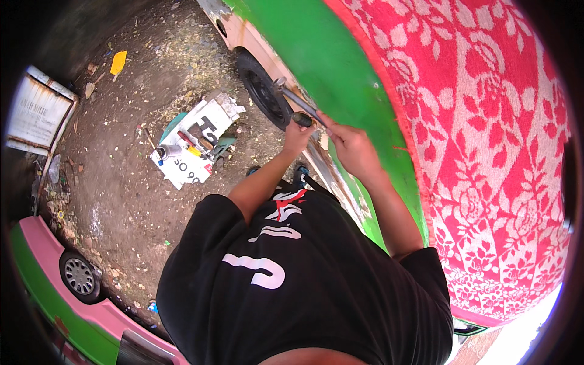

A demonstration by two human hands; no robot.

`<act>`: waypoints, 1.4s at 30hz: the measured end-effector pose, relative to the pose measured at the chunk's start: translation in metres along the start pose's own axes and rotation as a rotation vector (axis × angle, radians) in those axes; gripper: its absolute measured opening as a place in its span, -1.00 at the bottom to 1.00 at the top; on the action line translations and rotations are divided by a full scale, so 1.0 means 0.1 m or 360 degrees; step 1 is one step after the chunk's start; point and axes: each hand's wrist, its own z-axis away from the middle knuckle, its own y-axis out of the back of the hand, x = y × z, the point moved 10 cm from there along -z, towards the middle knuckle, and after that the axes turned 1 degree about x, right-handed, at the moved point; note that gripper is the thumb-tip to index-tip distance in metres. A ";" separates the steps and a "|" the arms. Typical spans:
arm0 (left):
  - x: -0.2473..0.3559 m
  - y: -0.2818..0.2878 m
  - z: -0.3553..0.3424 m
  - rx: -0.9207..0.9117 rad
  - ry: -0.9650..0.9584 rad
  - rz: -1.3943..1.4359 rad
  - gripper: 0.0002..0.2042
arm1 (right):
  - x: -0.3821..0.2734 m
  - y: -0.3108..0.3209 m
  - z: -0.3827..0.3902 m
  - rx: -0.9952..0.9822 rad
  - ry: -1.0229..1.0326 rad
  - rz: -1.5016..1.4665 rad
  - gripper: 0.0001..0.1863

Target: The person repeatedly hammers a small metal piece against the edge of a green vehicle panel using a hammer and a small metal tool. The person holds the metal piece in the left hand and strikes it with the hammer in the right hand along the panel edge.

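My right hand (354,149) is wrapped round the handle of a hammer (299,101), whose metal head points up and left over the car's lower side. My left hand (297,137) grips a dark, round-ended object (302,119) just below the hammer's shaft; its kind is unclear and its lower part is hidden by my fingers. Both hands are beside the green car body (340,67), close to a black wheel (263,85). Below them, the car's lower panel (331,173) shows bare, pale and rusty patches.
A pink floral cloth (480,140) covers the car's upper part at right. On the dirt ground (121,176), tools and a spray can (168,151) lie on a white printed board (179,173). Another pink-and-green car (45,249) stands lower left, and a white sign (39,112) far left.
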 end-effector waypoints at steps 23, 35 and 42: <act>-0.16 0.07 -0.07 0.0081 0.0020 0.0257 -0.69 | 0.18 -0.15 -0.01 -0.0280 -0.0035 0.0657 -0.51; -0.01 0.03 -0.06 0.0060 -0.0070 0.0163 -0.68 | 0.12 -0.02 -0.02 -0.0103 0.0036 0.0222 -0.50; -0.11 0.03 -0.03 -0.0003 0.0017 0.0197 -0.65 | 0.24 -0.04 0.02 -0.0014 0.0106 0.0344 -0.54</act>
